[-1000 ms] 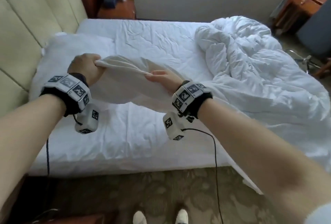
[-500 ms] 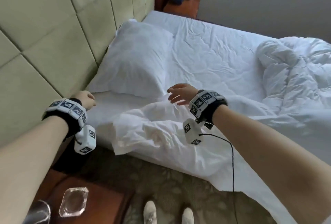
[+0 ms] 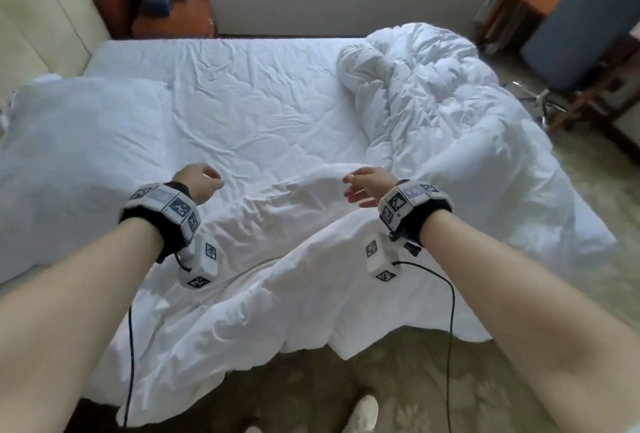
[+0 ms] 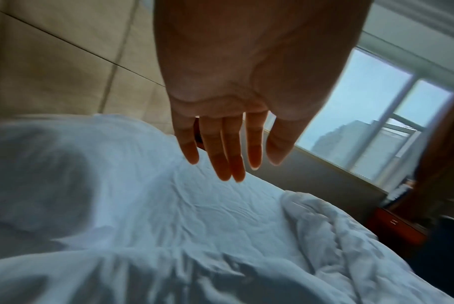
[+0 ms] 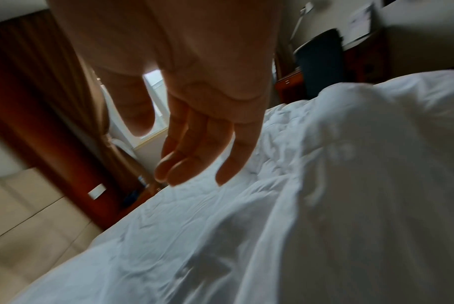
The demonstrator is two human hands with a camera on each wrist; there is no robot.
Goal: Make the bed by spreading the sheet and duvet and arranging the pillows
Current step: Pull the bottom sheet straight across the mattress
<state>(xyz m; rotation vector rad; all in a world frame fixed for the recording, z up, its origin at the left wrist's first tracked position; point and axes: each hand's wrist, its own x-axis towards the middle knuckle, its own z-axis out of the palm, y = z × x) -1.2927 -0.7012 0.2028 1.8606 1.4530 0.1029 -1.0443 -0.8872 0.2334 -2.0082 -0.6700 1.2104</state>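
White bedding: one duvet, one pillow, two hands (empty).

Count, taken relative to the bed:

- Beds — 1, with 1 wrinkled white sheet across its middle.
- Duvets — 1, bunched at the foot end of the bed, one edge trailing over the near side.
- Pillows — 1 at the head end of the bed; any second one cannot be made out.
- Hands — 2 above the bed's near edge: left hand, right hand. Left wrist view: 5 fingers visible.
- Shoes — 1 plainly visible on the floor beside the bed.
- Chairs — 1 beyond the foot of the bed.
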